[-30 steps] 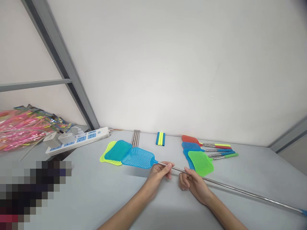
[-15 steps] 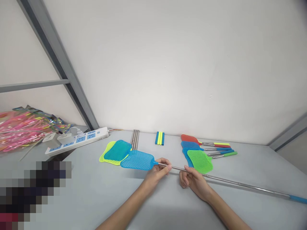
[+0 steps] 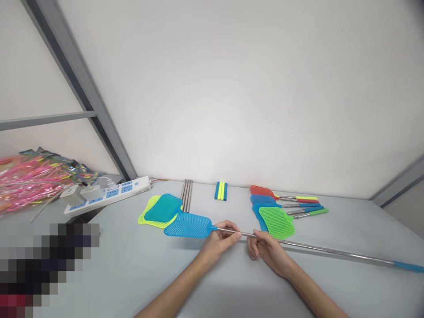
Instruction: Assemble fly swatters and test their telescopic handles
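Observation:
A blue fly swatter with a long, extended metal telescopic rod lies across both hands, its blue grip reaching the right edge of view. My left hand pinches the rod close to the swatter head. Farther along the same rod, my right hand holds it between thumb and fingers. Behind the held head, a teal swatter head overlaps a yellow one on the table. Beyond my right hand lie several swatters with short rods, a green one on top and a red one at the back.
Several metal rods and a row of blue and yellow grips lie near the wall. At left, a white power strip carries plugged-in adapters, beside pink items in clear plastic bags. The grey table meets the wall behind.
The swatter head has dipped slightly and shifted a little left, while the grip end has risen slightly. My left hand has moved slightly right along the rod. Both hands keep hold.

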Demonstrator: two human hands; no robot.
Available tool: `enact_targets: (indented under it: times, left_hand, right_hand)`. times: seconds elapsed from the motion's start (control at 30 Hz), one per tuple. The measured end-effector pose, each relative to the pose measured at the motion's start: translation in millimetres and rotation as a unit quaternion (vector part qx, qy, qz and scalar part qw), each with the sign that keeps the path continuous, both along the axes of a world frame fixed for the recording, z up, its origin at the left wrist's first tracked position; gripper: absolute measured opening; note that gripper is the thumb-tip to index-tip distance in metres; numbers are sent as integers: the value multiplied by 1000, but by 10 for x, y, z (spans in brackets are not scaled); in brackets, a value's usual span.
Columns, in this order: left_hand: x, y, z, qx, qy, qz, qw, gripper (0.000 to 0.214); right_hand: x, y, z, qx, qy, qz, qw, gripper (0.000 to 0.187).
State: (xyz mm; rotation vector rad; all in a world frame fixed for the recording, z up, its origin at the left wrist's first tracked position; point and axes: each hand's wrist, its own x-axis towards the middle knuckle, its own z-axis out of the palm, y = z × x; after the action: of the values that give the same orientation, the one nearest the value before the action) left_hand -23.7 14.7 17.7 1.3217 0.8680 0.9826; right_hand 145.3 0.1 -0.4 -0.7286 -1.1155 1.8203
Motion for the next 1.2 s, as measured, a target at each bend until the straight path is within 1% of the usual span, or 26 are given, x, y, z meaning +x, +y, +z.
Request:
enact_targets:
  times: [0.2,0.5,0.67,0.83,1.0,1.2]
  left_hand:
    - [9,-23,33,13,-7,-7,1000,18]
    - [26,-25,11,6,-10,-15,1000,20]
    - [30,-21,25,-15,-19,1,1000,22]
    - [30,-31,18,-16,-32,27,999,23]
    - [28,-27,0,-60,-68,-3,996,21]
    - [30,-66,76,-137,-119,-48,982,21]
  right_hand:
    - [0,16,-15,0,5,5,1000,49]
    - [5,12,-13,-11,-8,-7,1000,39]
    - [5,16,-9,-10,-8,-8,1000,38]
    - [-1,18,1,-17,0,-9,1000,37]
    - [1,27,-10,-21,3,-9,1000,37]
    - [5,26,2,-23,2,-7,1000,34]
